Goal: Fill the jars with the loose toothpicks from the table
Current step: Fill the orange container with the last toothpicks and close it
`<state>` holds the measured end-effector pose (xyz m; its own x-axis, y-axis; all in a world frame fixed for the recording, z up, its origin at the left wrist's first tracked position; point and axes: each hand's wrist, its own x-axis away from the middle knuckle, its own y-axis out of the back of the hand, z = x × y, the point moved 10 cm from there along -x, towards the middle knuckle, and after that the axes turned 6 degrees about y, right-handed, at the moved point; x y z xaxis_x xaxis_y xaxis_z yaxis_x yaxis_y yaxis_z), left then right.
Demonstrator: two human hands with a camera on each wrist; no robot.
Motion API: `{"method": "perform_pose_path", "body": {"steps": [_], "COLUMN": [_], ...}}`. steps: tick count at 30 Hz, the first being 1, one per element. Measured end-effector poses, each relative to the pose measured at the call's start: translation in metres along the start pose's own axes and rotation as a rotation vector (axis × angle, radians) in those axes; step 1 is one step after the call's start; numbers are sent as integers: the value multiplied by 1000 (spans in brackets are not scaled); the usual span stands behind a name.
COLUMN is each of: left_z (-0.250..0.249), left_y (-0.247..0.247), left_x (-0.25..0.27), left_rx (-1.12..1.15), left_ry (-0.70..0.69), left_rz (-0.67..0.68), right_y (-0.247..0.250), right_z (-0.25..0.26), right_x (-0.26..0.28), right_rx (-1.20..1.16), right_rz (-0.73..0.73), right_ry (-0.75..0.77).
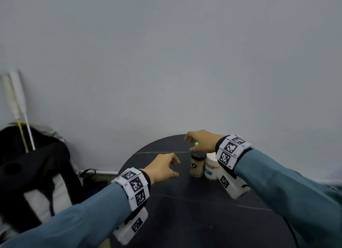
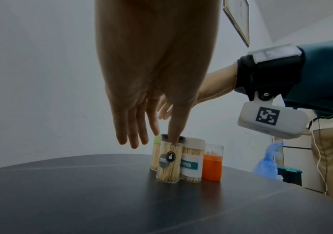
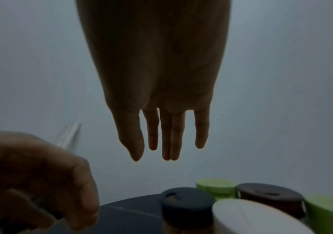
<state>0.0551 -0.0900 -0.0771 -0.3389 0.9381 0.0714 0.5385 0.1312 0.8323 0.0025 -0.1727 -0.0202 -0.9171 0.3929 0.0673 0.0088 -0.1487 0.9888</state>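
Note:
Several toothpick jars stand clustered on the round dark table (image 1: 166, 210). In the left wrist view they are a green-lidded jar (image 2: 156, 152), a black-lidded jar (image 2: 168, 164), a labelled white-lidded jar (image 2: 192, 164) and an orange jar (image 2: 212, 166). My left hand (image 1: 175, 167) hovers just left of the black-lidded jar (image 1: 197, 166), fingers relaxed, holding nothing. My right hand (image 1: 188, 139) hangs above the jars with straight fingers (image 3: 165, 142), empty. From the right wrist I see lids: black (image 3: 187, 201), white (image 3: 251, 218), brown (image 3: 269, 196), green (image 3: 215, 185). No loose toothpicks show on the table.
A grey wall rises right behind the table. On the left, below table level, lie a black and grey backpack (image 1: 37, 170) and white poles (image 1: 18, 103). A person in beige trousers (image 2: 329, 158) stands to the right, near a blue bag (image 2: 267, 161).

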Motion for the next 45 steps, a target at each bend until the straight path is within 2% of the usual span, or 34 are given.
{"method": "perform_pose_path", "body": {"steps": [5, 17, 27, 32, 35, 38, 45], "left_z": [11, 59, 81, 86, 86, 90, 97], "left_y": [-13, -49, -61, -67, -68, -69, -72], "left_x": [30, 98, 143, 159, 160, 159, 160], "left_rx": [-52, -200, -175, -179, -222, -238, -285], "left_ry": [37, 99, 0, 1, -9, 1, -68], "left_rz": [42, 174, 128, 111, 90, 51, -6], "right_y": [-19, -71, -111, -127, -156, -205, -315], "right_z": [38, 104, 168, 218, 251, 268, 255], "right_x": [15, 44, 98, 137, 154, 158, 142], "right_rx": [-7, -91, -124, -220, -284, -260, -255], "right_rz": [29, 85, 14, -26, 46, 189, 443], "right_ry": [73, 142, 219, 338, 408, 416, 322]}}
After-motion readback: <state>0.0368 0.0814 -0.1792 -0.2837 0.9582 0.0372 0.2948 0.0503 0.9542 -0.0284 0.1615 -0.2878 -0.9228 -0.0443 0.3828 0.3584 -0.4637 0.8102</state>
